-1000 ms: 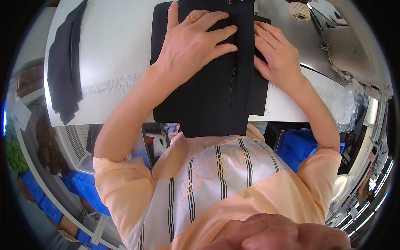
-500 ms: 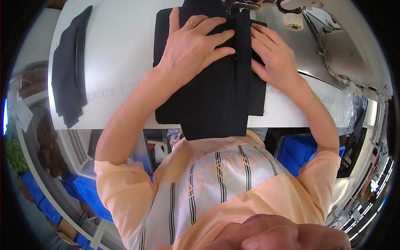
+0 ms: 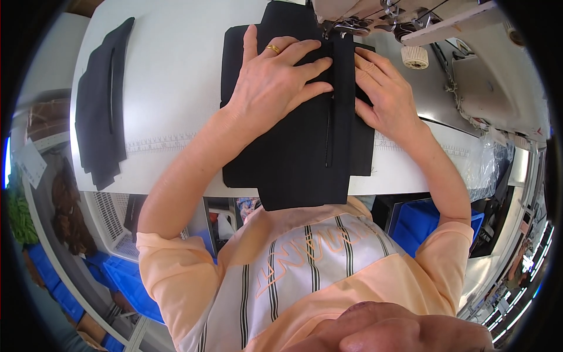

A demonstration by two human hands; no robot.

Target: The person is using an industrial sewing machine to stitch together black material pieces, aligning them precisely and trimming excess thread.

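A large black fabric panel with stepped corners lies on the white table under the sewing machine's presser foot. Along its right part runs a dark zipper-like strip, next to a raised band of the same cloth. My left hand, with a gold ring, rests flat on the panel with fingers spread, their tips close to the strip. On the other side of the band, my right hand lies with extended fingers on the cloth's right edge. The fingertips of both hands are just on the near side of the presser foot.
At the table's left lies another black fabric piece with a slit. A printed ruler strip crosses the tabletop. The machine's white knob hangs above my right hand. Clear plastic sits at the right edge; blue bins stand below.
The whole view has shifted slightly, so table, cloth and hands appear lower and more of the machine shows. My hands keep their places on the panel.
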